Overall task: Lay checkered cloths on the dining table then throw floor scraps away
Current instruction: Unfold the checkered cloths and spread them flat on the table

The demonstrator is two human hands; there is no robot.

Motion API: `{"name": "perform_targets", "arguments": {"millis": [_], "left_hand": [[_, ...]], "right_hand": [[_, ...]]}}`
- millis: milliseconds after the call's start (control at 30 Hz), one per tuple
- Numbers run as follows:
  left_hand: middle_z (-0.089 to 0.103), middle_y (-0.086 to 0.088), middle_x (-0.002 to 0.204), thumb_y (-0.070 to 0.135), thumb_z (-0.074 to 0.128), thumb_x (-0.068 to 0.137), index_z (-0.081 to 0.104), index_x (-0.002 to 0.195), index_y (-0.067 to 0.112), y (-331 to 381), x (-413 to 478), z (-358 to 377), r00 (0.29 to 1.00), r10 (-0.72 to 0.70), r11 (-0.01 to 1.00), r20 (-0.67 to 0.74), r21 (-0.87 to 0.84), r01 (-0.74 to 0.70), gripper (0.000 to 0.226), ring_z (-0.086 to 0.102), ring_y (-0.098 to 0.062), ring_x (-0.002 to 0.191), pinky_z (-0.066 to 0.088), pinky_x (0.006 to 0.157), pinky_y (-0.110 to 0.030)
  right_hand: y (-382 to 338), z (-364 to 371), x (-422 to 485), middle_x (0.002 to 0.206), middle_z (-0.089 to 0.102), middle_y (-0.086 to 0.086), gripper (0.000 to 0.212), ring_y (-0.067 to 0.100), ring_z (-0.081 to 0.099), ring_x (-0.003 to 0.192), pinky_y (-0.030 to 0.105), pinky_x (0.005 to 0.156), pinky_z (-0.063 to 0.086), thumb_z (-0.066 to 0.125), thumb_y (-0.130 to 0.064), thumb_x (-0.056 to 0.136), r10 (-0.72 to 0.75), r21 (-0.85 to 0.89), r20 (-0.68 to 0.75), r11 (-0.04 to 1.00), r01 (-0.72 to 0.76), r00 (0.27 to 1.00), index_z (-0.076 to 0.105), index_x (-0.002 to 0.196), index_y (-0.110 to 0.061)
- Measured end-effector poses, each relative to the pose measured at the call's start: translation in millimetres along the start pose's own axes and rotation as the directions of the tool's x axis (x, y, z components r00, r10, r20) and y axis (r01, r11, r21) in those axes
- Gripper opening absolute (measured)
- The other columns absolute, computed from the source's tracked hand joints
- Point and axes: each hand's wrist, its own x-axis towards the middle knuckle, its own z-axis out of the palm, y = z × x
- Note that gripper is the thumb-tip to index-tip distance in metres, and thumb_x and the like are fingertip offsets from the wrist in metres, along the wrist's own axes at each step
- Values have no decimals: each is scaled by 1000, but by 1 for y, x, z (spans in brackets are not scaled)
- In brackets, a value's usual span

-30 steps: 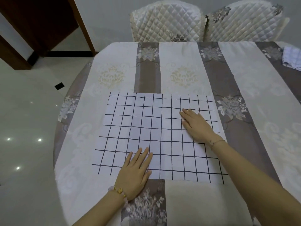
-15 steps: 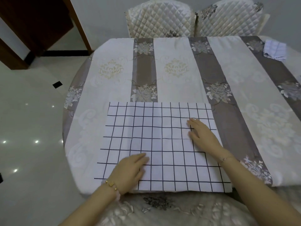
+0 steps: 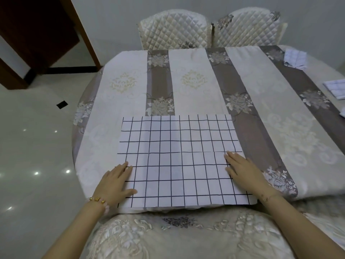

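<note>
Both hands have slid apart and back toward the person since a second ago, and the checkered cloth (image 3: 177,159) has come with them to the near edge of the dining table (image 3: 261,113), uncovering a flower on the brown stripe beyond its far edge. The cloth, white with a thin dark grid, lies flat and spread out, and its near edge runs along the table's near edge.

The left hand (image 3: 115,182) lies palm down on the cloth's near left corner. Its fingers are straight and together, the thumb is out to the side, and it grips nothing. A gold bead bracelet (image 3: 97,200) circles that wrist. The right hand (image 3: 242,171) lies palm down along the cloth's right edge, fingers straight and pointing to the far side, also pressing rather than holding. A thin chain (image 3: 268,198) sits on its wrist.

A striped tablecloth (image 3: 190,83) in cream and brown with flower patterns covers the round table. At the far right edge lie two more folded cloths, one crumpled (image 3: 295,58) and one flatter (image 3: 336,88), well apart from the hands.

Two quilted chairs (image 3: 173,30) (image 3: 248,27) stand side by side at the far edge. An embroidered chair back (image 3: 186,236) stands just before the near edge, between the forearms. On the glossy floor (image 3: 37,156) to the left lies a small dark square (image 3: 62,104), near a dark wooden door (image 3: 37,25).
</note>
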Motion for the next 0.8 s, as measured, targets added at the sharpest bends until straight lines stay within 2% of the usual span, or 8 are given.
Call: {"name": "perform_targets", "arguments": {"millis": [167, 433, 533, 600, 633, 667, 733, 800], "left_hand": [[-4, 5, 160, 65, 42, 85, 6, 151, 25, 7, -1, 2, 1000, -27, 996, 5, 80, 26, 85, 2, -15, 148, 7, 119, -45], [-7, 11, 160, 65, 45, 84, 4, 151, 28, 5, 2, -4, 998, -53, 999, 45, 0, 53, 88, -2, -11, 148, 6, 119, -49], [-6, 9, 160, 62, 46, 85, 6, 151, 27, 7, 1, -8, 998, -53, 999, 42, -5, 53, 85, 0, -12, 148, 8, 118, -47], [5, 5, 160, 56, 48, 88, 14, 150, 25, 13, -1, -15, 999, -46, 999, -3, -5, 46, 77, 8, -14, 147, 15, 118, -42], [13, 3, 159, 50, 48, 90, 21, 149, 23, 18, -3, -20, 998, -37, 999, -45, -16, 37, 71, 15, -15, 146, 21, 117, -38], [24, 1, 156, 45, 49, 92, 28, 147, 22, 24, -4, -25, 996, -22, 999, -87, -39, 18, 63, 26, -16, 142, 28, 113, -36], [48, 4, 141, 36, 50, 93, 44, 137, 24, 44, -9, -36, 989, 3, 981, -150, -194, -32, 45, 50, -15, 124, 42, 101, -33], [64, 9, 116, 30, 52, 93, 56, 122, 28, 74, -16, -44, 980, 47, 901, -192, -415, -125, 29, 61, -9, 101, 51, 87, -30]], "right_hand": [[6, -3, 6, 161, 11, -8, 55, 14, 13, 148, 41, 117, 17, 31, -36, 101, -1, -1, 42, 1000, 1, 999, 17, 152, -23], [12, -9, 7, 161, 2, -10, 56, 12, 4, 149, 45, 119, 11, 31, -37, 101, -30, 53, 102, 998, 25, 994, 10, 152, -28], [8, -18, 7, 160, 14, -5, 53, 16, 10, 148, 44, 120, 14, 38, -31, 100, -9, 140, 125, 990, -9, 992, 22, 150, -23], [9, -28, 1, 138, 46, -10, 37, 17, 36, 135, 35, 111, 29, 44, -26, 98, 22, 302, 73, 952, -43, 997, 47, 134, -17], [9, -35, -6, 121, 54, -14, 25, 17, 47, 123, 29, 102, 36, 46, -25, 97, 57, 399, 34, 915, -66, 998, 54, 120, -20], [10, -42, -14, 112, 58, -14, 25, 17, 54, 114, 28, 94, 41, 48, -25, 97, 116, 475, 1, 874, -102, 993, 58, 119, -22], [15, -55, -36, 107, 66, -3, 26, 20, 63, 102, 31, 84, 51, 51, -25, 95, 247, 583, -58, 795, -168, 967, 63, 119, -21], [21, -59, -65, 98, 71, 2, 19, 19, 66, 90, 31, 76, 53, 54, -20, 94, 364, 692, -143, 702, -170, 920, 68, 107, -18]]}}
